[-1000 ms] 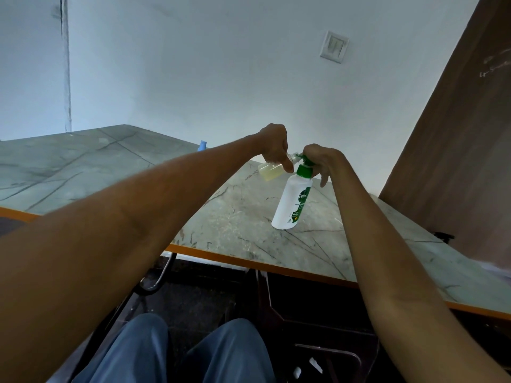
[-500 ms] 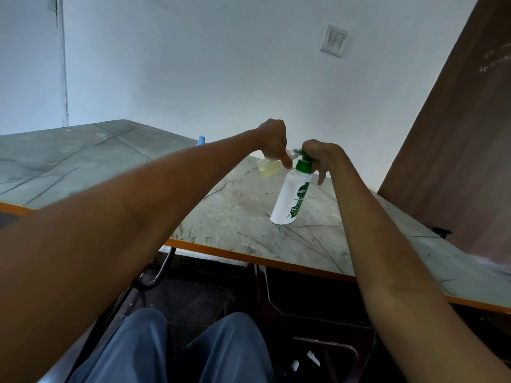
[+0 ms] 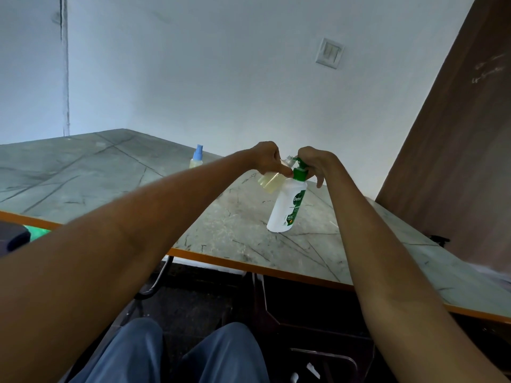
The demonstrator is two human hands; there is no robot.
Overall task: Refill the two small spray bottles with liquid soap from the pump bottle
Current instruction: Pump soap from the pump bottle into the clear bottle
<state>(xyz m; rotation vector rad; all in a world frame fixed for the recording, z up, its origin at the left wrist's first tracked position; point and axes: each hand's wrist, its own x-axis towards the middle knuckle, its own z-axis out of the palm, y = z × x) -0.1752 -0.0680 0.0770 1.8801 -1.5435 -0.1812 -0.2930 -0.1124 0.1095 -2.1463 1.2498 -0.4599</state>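
Observation:
A white pump bottle (image 3: 287, 207) with a green pump head and green label stands on the marbled table (image 3: 235, 230). My right hand (image 3: 313, 161) rests on top of its pump head, fingers curled over it. My left hand (image 3: 266, 157) holds a small clear spray bottle (image 3: 269, 181), uncapped and tilted, its open neck up against the green nozzle. Pale yellow liquid fills its lower part. A second small spray bottle (image 3: 197, 160), with a blue spray cap and yellowish liquid, stands upright farther back on the table, left of my hands.
The table has an orange front edge (image 3: 249, 265) and meets a white wall behind. A brown wooden panel (image 3: 456, 167) rises at the right. Something green (image 3: 38, 234) lies at the left under the table edge. My knees and a dark chair frame are below.
The view has shifted, so the blue-capped bottle now shows fully. Both hands keep the same hold on the small bottle and the pump head.

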